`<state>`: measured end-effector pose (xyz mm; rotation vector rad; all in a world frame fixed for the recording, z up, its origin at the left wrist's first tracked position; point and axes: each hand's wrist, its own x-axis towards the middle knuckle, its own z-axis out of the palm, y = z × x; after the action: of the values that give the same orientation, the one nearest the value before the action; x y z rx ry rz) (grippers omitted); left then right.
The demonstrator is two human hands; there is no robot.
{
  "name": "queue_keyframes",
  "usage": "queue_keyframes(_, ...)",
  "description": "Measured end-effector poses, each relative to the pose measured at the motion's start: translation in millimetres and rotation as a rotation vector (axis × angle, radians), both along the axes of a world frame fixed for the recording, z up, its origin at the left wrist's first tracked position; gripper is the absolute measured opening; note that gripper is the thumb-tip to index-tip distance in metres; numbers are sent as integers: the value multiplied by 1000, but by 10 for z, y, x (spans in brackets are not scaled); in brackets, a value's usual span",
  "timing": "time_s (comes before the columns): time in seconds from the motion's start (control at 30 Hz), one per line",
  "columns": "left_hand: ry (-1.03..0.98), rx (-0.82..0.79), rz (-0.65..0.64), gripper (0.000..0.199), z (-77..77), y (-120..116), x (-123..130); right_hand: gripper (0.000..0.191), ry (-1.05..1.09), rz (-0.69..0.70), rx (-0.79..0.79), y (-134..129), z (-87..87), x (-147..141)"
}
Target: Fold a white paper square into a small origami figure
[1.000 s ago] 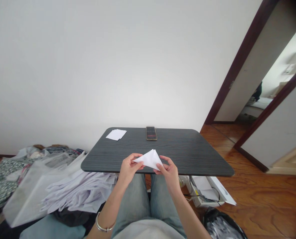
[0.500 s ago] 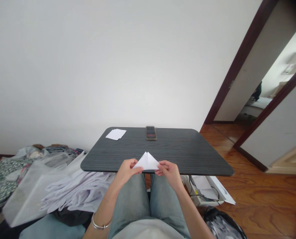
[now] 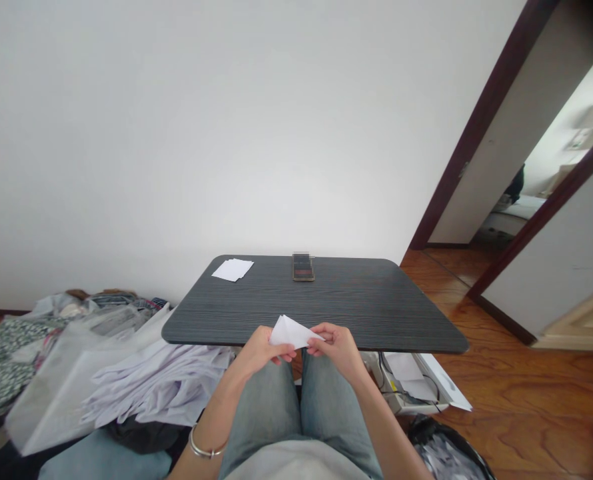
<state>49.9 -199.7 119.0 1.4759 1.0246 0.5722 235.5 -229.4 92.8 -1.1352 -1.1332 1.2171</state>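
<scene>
A folded piece of white paper (image 3: 291, 332) is held between both hands at the near edge of the dark table (image 3: 376, 307). My left hand (image 3: 267, 348) grips its lower left part, thumb in front and fingers behind. My right hand (image 3: 334, 342) pinches the narrow right corner between thumb and fingers. The paper is tilted, its upper point toward the left. Fingers behind the sheet are partly hidden.
Several white paper sheets (image 3: 232, 269) lie at the table's back left. A phone (image 3: 303, 267) rests at the back middle, near the wall. Piled clothes (image 3: 161, 383) are on the left; a box with cables (image 3: 406, 390) and a black bag (image 3: 449, 453) sit on the right.
The folded paper has turned, its point moving left and its right corner slightly down. My left hand has shifted its hold, with the thumb now further over the paper's front.
</scene>
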Motion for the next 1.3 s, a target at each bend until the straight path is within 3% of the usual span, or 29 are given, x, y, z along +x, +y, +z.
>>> queue_keyframes(0.27,-56,-28,38,29,-47,-4,-99,38,46,-27,21,6,-91,-2)
queue_keyframes(0.53,-85,-13,38,29,-60,21,-73,34,56,-5,-16,-13,-65,7)
queue_keyframes(0.73,-133,-7,10,36,-72,5,-35,33,151,-124,-6,21,-112,20)
queue_keyframes(0.9,-178,13,132,39,-153,54,-88,37,119,-152,-12,65,-165,68)
queue_keyframes(1.03,-85,178,207,30,-282,167,-129,35,-88,-202,28,122,-235,118)
queue_keyframes(1.23,203,679,377,22,-429,201,-24,37,-617,-325,93,212,-349,230)
queue_keyframes(1.3,220,821,340,22,-457,135,66,36,-689,-346,94,235,-386,257)
